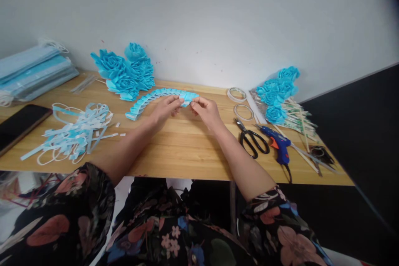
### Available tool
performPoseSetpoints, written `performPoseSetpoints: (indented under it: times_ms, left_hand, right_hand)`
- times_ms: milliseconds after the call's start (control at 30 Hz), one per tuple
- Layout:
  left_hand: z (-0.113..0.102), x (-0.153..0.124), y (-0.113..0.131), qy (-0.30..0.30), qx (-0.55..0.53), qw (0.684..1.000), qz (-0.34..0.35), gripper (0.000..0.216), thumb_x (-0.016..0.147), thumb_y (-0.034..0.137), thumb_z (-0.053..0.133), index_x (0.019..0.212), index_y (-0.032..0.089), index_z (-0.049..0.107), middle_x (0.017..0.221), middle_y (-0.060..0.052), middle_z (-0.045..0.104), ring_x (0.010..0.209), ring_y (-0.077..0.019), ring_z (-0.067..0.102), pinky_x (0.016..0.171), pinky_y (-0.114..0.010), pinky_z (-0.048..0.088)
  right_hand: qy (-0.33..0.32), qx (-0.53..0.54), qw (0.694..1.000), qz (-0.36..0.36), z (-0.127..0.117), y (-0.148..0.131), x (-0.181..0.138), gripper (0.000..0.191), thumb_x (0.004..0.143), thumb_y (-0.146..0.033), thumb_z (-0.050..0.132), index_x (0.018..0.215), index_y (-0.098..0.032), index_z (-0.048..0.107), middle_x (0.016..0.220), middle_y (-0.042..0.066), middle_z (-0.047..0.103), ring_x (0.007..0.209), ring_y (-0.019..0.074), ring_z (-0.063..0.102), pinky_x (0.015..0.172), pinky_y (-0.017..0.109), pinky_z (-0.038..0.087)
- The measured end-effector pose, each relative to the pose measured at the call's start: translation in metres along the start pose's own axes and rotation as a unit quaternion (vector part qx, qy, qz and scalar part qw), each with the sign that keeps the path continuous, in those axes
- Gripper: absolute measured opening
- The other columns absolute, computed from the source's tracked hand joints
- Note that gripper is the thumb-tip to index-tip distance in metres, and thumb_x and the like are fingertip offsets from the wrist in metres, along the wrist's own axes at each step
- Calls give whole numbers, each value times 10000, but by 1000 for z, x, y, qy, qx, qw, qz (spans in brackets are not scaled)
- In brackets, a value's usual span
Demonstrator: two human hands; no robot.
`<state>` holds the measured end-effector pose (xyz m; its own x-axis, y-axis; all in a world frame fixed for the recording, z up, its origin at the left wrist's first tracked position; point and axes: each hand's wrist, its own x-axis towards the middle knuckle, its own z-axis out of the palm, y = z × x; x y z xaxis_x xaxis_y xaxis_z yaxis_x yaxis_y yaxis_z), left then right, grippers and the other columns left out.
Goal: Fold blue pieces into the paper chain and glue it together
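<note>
- On the wood-grained tabletop [187,153], a pleated blue strip [149,98] arches.
- Left hand [168,107], half-curled, pinches its folds.
- Right hand [205,111], fingertips together, grips its end.

Diffuse light is spreading over the pale wall [199,25], brightness is falling off toward the corners, dark vignetting is clipping the upper right, wide-angle distortion is stretching the near sleeves [65,220], softness is blurring fine detail, the black panel [361,112] is losing texture
</note>
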<state>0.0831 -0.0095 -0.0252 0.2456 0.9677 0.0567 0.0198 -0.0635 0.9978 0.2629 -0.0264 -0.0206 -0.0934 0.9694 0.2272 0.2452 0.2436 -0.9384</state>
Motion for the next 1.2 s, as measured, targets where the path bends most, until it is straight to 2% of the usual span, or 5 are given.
performPoseSetpoints:
  times_ms: [233, 500, 900, 1033, 1200]
  left_hand:
    - [-1, -2, -4, 1, 56, 998, 27, 302, 733, 429, 656, 606, 205, 498, 578, 38, 476, 552, -108, 419, 566, -263, 341]
    - [1, -2, -6, -12, 71, 997, 18, 240, 706, 414, 652, 638, 199, 571, 596, 38, 490, 552, -103, 397, 559, -260, 314]
    - [1, -1, -3, -12, 32, 999, 10, 296, 725, 422, 647, 573, 206, 514, 562, 18, 493, 551, -114, 422, 567, -276, 355]
    - [1, -2, -1, -5, 22, 1000, 15, 299, 733, 403, 644, 559, 209, 497, 558, 12, 485, 549, -117, 420, 565, -284, 349]
    - [0, -1, -4, -15, 35, 999, 16, 314, 745, 399, 638, 550, 207, 483, 546, 17, 468, 544, -114, 411, 562, -286, 330]
  right_hand:
    - [-52, 26, 998, 21, 1, -3, -1, 239, 813, -432, 575, 770, -201, 622, 736, 5, 635, 667, 127, 545, 609, 249, 455]
    - [-29, -88, 995, -33, 2, -1, -2, 215, 770, -359, 595, 650, -202, 510, 584, -51, 454, 563, 96, 385, 553, 255, 309]
    - [-91, 46, 994, 40, -5, -4, 0, 177, 774, -363, 601, 740, -190, 620, 788, 17, 675, 669, 115, 557, 691, 276, 497]
    - [-83, 59, 993, 54, -7, -8, -1, 245, 792, -431, 613, 815, -193, 669, 805, 26, 682, 723, 127, 584, 703, 269, 513]
    - [-70, 38, 996, 38, -6, -5, 0, 238, 773, -425, 648, 722, -192, 637, 721, -3, 629, 643, 107, 527, 662, 262, 490]
